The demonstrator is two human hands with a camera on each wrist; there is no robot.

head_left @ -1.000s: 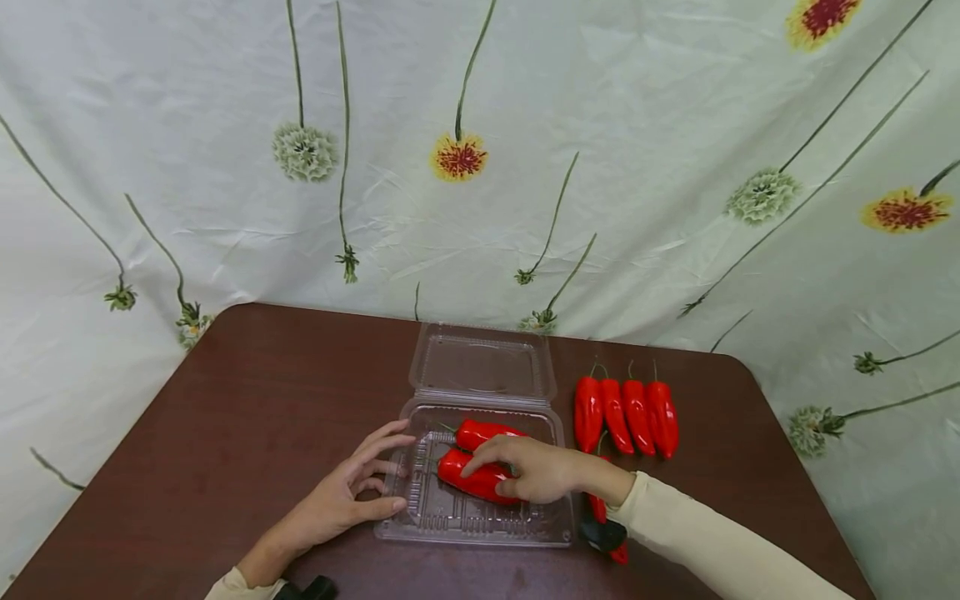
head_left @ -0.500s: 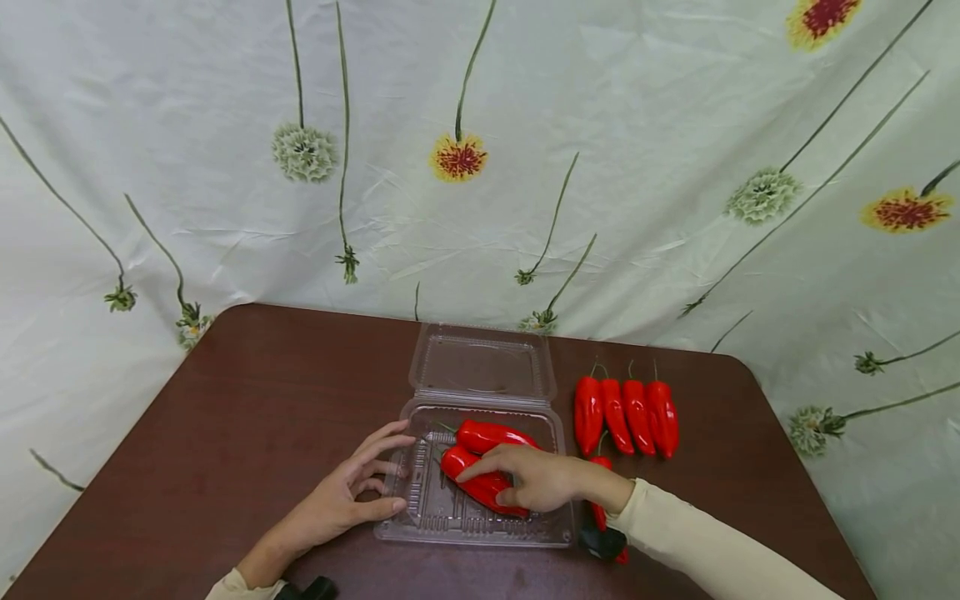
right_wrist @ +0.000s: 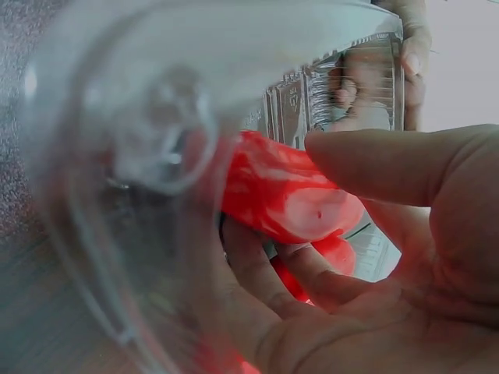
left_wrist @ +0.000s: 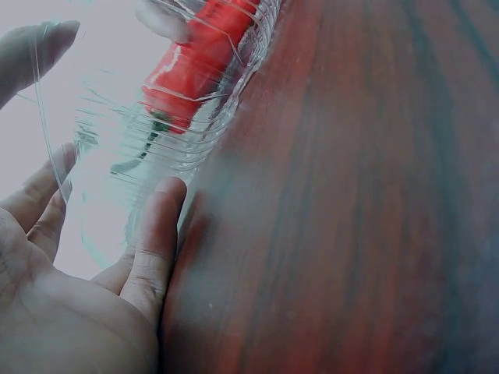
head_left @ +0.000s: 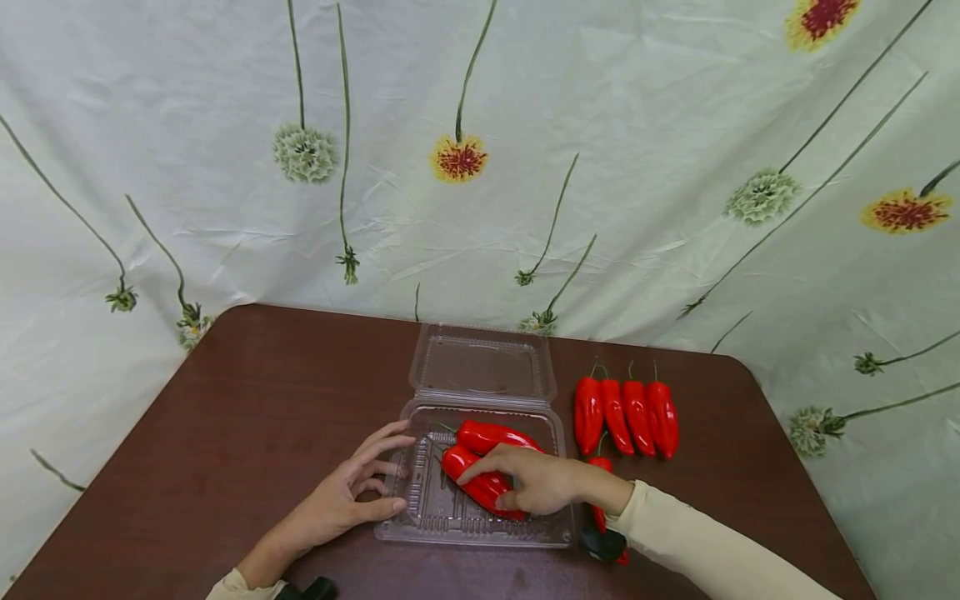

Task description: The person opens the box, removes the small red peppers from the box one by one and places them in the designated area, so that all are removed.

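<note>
A clear plastic clamshell container point(head_left: 431, 504) lies on the table with its lid point(head_left: 480, 362) folded back. My right hand point(head_left: 543, 481) reaches into it and holds a red chili pepper point(head_left: 474, 477) between thumb and fingers. In the right wrist view the thumb lies on one side of this pepper point(right_wrist: 284, 191) and the fingers on the other. A second red pepper point(head_left: 495, 434) lies just behind it, partly covered by my hand. My left hand point(head_left: 352, 483) stays spread at the container's left side, its fingertips at the wall. The left wrist view shows its thumb against the clear plastic point(left_wrist: 183, 148).
Several more red peppers point(head_left: 635, 417) lie in a row to the right of the container, stems away from me. Another pepper point(head_left: 600, 463) is partly hidden under my right wrist. The brown table point(head_left: 300, 383) ends at a flower-patterned cloth point(head_left: 637, 208) behind.
The held pepper has turned, its tip swinging towards me and its stem end edging right. My right hand followed slightly. The left hand and the container have kept their places.
</note>
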